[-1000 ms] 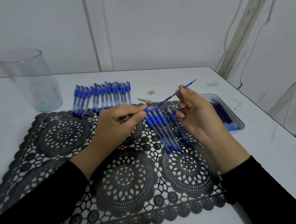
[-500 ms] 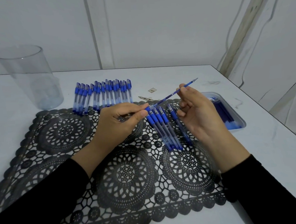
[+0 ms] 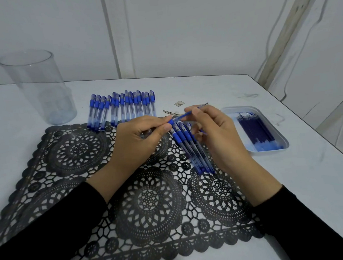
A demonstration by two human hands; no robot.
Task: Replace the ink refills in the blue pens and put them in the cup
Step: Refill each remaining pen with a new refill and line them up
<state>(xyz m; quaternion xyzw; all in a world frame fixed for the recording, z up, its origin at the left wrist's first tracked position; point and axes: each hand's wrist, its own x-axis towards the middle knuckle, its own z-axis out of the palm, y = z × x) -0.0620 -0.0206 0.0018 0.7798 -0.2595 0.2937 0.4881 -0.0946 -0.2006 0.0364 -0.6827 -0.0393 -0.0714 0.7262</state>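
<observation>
My left hand (image 3: 139, 140) grips a blue pen barrel (image 3: 171, 122) between thumb and fingers, most of it hidden in the fist. My right hand (image 3: 213, 131) pinches a thin blue ink refill (image 3: 185, 115) whose lower end sits in the barrel's mouth; its metal tip (image 3: 204, 104) points up and right. Under both hands several blue pens (image 3: 189, 146) lie side by side on the black lace mat (image 3: 114, 193). A row of several more blue pens (image 3: 123, 107) lies beyond the mat. The clear plastic cup (image 3: 37, 85) stands at the far left.
A shallow clear tray (image 3: 275, 141) with several dark blue refills (image 3: 255, 130) sits to the right on the white table (image 3: 310, 181). Small scraps (image 3: 179, 103) lie behind the hands. The table's right edge runs near the tray; a wall stands behind.
My right hand has pushed the refill down and left, deeper into the barrel held by my left hand; less refill shows between the hands. The hands are closer together.
</observation>
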